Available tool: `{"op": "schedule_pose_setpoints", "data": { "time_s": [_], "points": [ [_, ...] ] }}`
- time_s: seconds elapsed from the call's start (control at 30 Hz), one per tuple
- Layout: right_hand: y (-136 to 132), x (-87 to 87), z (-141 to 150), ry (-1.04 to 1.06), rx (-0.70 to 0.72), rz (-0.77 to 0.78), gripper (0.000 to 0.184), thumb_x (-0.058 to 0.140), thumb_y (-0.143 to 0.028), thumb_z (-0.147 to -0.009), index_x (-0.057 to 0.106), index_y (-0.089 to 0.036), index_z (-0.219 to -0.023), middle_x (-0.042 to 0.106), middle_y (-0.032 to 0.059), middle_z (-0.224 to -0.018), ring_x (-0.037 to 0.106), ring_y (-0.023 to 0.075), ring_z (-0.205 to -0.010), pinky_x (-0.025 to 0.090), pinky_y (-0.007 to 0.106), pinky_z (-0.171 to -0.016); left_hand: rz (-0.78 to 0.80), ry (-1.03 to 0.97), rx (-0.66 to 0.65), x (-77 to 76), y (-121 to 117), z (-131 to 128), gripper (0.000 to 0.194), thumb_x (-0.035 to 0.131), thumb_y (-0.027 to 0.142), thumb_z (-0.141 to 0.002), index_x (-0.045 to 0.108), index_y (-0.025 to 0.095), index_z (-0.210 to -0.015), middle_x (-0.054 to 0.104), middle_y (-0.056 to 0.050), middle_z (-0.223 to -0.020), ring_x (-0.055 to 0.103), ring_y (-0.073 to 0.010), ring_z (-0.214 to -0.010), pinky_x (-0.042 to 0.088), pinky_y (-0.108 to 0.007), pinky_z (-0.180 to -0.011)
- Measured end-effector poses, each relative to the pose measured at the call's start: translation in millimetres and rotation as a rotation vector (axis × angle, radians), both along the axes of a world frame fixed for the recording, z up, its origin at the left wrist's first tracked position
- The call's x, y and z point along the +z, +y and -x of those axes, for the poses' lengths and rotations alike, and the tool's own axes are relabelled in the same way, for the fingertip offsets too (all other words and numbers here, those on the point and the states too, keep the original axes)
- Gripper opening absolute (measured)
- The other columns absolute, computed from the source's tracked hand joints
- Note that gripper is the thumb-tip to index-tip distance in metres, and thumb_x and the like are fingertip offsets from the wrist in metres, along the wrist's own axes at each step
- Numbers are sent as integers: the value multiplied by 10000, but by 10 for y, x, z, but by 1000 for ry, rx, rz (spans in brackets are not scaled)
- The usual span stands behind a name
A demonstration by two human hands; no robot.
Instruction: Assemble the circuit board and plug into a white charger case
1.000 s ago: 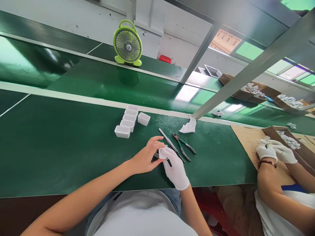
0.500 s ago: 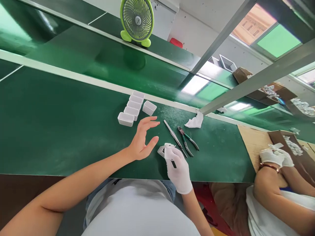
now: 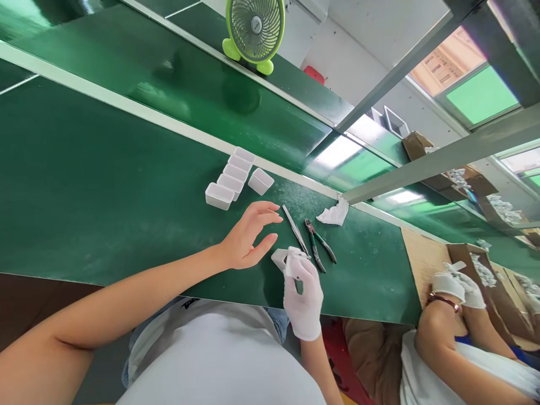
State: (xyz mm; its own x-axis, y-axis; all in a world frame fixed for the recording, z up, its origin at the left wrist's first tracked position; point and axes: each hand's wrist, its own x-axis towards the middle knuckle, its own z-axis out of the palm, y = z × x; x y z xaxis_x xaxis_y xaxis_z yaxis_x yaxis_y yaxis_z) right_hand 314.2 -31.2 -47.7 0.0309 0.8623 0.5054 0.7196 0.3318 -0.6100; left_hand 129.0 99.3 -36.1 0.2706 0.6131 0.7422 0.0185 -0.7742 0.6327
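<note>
My left hand [image 3: 255, 236] is bare and hovers over the green bench, fingers spread and curved, with nothing in it. In a white glove, my right hand [image 3: 304, 298] pinches a small pale piece [image 3: 278, 257] between thumb and fingers; its exact kind is too small to make out. Just beyond lie steel tweezers [image 3: 294, 228], their near end close to the gloved fingers. Beside them rests a pair of cutting pliers [image 3: 313, 239] with dark green handles. Several small white plastic boxes [image 3: 219, 196] stand in a row behind my left hand, and one more box [image 3: 261, 181] sits apart.
A crumpled white cloth or glove [image 3: 334, 212] lies by the post [image 3: 392, 174]. At right, a co-worker's gloved hands [image 3: 459, 288] work over cardboard [image 3: 415, 253] near a carton [image 3: 464, 253] of white pieces. A green fan [image 3: 256, 25] stands on the shelf behind.
The camera view has tilted slightly. My left hand has shifted a little right, toward the tweezers. My right hand still grips the pale piece, now turned slightly.
</note>
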Motion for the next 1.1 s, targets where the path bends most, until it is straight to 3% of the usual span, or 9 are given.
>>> {"op": "schedule_pose_setpoints", "data": {
  "time_s": [0.1, 0.23, 0.33, 0.43, 0.5, 0.63, 0.73, 0.97, 1.1],
  "points": [
    [-53, -7, -18, 55, -100, -68, 367, 555, -67, -958, 610, -299, -1236, 656, 95, -1216, 642, 294, -1176, 577, 565, -952, -2, -4, -18, 28, -16, 0, 315, 496, 178, -976, 492, 218, -1289, 525, -133, -1258, 553, -245, -1181, 533, -461, -991],
    [26, -71, -22, -76, 62, 119, 346, 494, -85, -996, 581, -271, -1275, 625, 117, -1291, 606, 257, -1241, 564, 500, -996, 34, 15, -34, 68, -35, 11, 251, 484, 209, -994, 521, 220, -1241, 563, -120, -1197, 577, -240, -1118, 537, -442, -947],
    [55, -27, 12, -15, 59, 145, 289, 514, -108, -998, 582, -256, -1236, 623, 116, -1287, 592, 238, -1256, 540, 476, -1035, 55, 27, -122, 72, -54, 22, 226, 467, 251, -1007, 544, 224, -1218, 605, -105, -1133, 607, -235, -1059, 544, -414, -910],
    [9, 143, 90, 349, -82, 186, 295, 606, -262, -990, 528, -254, -1274, 614, 119, -1308, 622, 243, -1208, 594, 444, -953, -26, -14, -280, 56, -95, 15, 435, 479, 431, -1001, 464, 223, -1383, 608, -149, -1227, 601, -287, -1143, 545, -457, -943],
    [-19, 281, 158, 673, -71, 324, 395, 574, -413, -1003, 480, -282, -1363, 600, 114, -1344, 661, 243, -1137, 644, 394, -825, -120, -13, -336, 45, -137, -3, 646, 521, 561, -957, 372, 218, -1483, 587, -178, -1289, 598, -313, -1166, 544, -470, -947],
    [5, 445, 285, 1085, 161, 638, 468, 490, -531, -1002, 518, -303, -1411, 644, 92, -1311, 724, 230, -947, 670, 367, -691, -195, -4, -240, 39, -206, -40, 733, 617, 499, -919, 328, 201, -1522, 588, -171, -1222, 613, -287, -1098, 555, -411, -894],
    [39, 455, 357, 1202, 192, 692, 410, 514, -506, -985, 603, -284, -1318, 693, 76, -1213, 729, 217, -910, 670, 383, -747, -191, -22, -190, 43, -215, -46, 715, 654, 459, -899, 378, 169, -1491, 577, -159, -1175, 613, -261, -1045, 552, -377, -872],
    [48, 493, 397, 1125, 185, 704, 480, 516, -505, -984, 515, -279, -1408, 685, 87, -1189, 721, 226, -924, 658, 403, -777, -211, -30, -188, 34, -210, -49, 693, 644, 473, -899, 397, 168, -1471, 578, -151, -1146, 614, -252, -1020, 556, -376, -850],
    [25, 583, 284, 659, 52, 371, 266, 656, -329, -953, 620, -281, -1213, 661, 77, -1211, 676, 218, -1029, 620, 349, -811, -63, -52, -236, 34, -220, -42, 807, 677, 668, -809, 430, 198, -1416, 604, -121, -1120, 611, -211, -854, 544, -344, -718]
  ]
}}
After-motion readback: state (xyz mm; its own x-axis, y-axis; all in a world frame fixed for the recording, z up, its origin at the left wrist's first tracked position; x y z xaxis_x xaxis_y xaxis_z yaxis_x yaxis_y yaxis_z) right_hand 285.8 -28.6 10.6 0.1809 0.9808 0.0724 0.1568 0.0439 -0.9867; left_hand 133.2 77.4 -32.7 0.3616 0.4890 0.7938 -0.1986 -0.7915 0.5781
